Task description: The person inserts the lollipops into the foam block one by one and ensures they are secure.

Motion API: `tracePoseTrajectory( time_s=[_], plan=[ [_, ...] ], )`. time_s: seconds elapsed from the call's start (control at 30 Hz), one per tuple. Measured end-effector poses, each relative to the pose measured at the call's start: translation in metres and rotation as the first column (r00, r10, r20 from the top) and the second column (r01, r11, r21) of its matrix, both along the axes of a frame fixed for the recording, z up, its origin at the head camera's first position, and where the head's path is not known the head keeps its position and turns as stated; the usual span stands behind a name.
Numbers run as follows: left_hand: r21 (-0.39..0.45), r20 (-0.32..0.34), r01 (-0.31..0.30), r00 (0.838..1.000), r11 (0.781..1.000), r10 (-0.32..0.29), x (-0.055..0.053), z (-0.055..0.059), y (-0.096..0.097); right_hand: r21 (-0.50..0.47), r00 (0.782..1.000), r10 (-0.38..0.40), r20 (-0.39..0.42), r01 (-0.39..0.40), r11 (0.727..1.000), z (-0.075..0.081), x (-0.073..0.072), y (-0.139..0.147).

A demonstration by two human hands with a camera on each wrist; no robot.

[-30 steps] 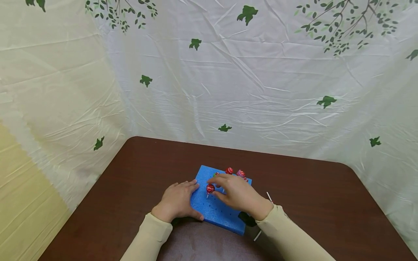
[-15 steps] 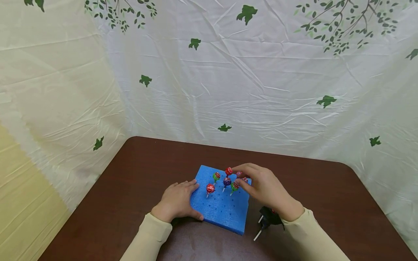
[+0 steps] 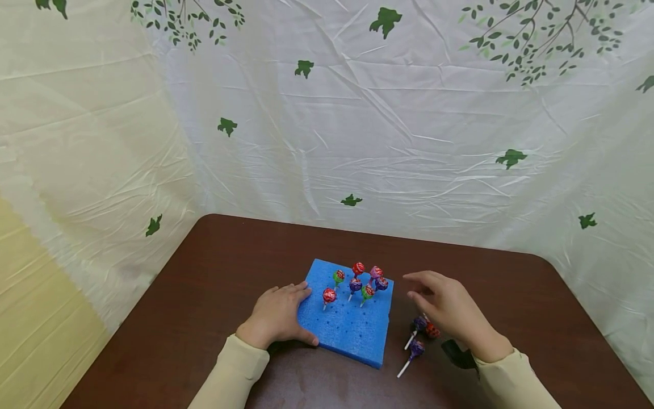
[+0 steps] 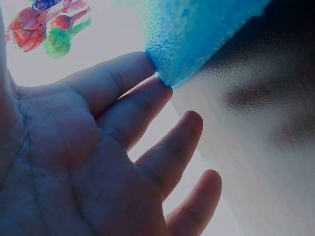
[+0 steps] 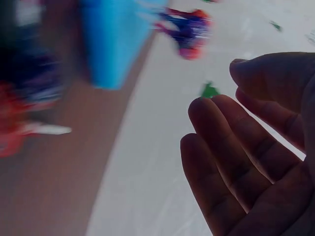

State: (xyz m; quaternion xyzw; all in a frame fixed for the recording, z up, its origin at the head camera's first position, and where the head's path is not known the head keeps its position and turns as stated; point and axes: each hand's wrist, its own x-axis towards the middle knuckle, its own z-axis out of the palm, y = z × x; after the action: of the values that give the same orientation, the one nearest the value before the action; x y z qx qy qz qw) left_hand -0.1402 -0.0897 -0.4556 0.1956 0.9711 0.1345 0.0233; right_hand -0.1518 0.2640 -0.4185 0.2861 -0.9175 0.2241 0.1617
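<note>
Could scatter loose lollipops (image 3: pixel 416 347) on counter (image 3: pixel 245 244) w/ stray brush of R fingers (image 5: pixel 216 135), empty & relaxed close by, or skew planted lollipops (image 3: pixel 329 295) in blue foam board (image 3: pixel 352 335) w/ uneven push of L fingers (image 4: pixel 118 73), straight, braced vs. edge.

Fingers (image 5: pixel 216 137) curve loosely near blurred lollipops (image 5: pixel 191 33) and blue block (image 5: pixel 110 44).

A blue foam block (image 3: pixel 342 339), dotted with small holes, lies flat and slightly turned on the surface (image 3: pixel 245 250). Seven wrapped lollipops (image 3: pixel 329 295), red, pink, purple and red-green, stand stick-down toward its far side. Near its right edge lie loose lollipops (image 3: pixel 416 347), two purple, one red.
</note>
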Motion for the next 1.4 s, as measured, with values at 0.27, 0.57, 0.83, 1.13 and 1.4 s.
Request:
tracePoseTrajectory(
  time_s=[0.27,0.57,0.83,1.13,1.4],
  plan=[
    [-0.007,-0.002,0.001,1.0,1.0,-0.001,-0.001,-0.002,0.0,0.057,0.998,-0.043,0.054,0.04,0.998,-0.023,0.012,0.02],
    [-0.004,-0.018,0.006,1.0,1.0,-0.006,-0.001,-0.004,-0.001,0.114,0.992,-0.107,0.068,0.099,0.989,-0.034,0.022,0.035],
    [-0.008,-0.018,0.004,1.0,1.0,-0.004,-0.001,-0.004,0.0,0.149,0.988,-0.137,0.075,0.125,0.981,-0.047,0.025,0.039],
    [-0.007,-0.016,0.007,1.0,1.0,-0.007,0.0,-0.003,0.0,0.162,0.979,-0.165,0.118,0.145,0.976,-0.052,0.026,0.039],
    [-0.006,-0.005,0.002,1.0,1.0,-0.002,0.0,0.0,0.0,0.156,0.982,-0.156,0.102,0.139,0.978,-0.052,0.026,0.041]
  ],
)
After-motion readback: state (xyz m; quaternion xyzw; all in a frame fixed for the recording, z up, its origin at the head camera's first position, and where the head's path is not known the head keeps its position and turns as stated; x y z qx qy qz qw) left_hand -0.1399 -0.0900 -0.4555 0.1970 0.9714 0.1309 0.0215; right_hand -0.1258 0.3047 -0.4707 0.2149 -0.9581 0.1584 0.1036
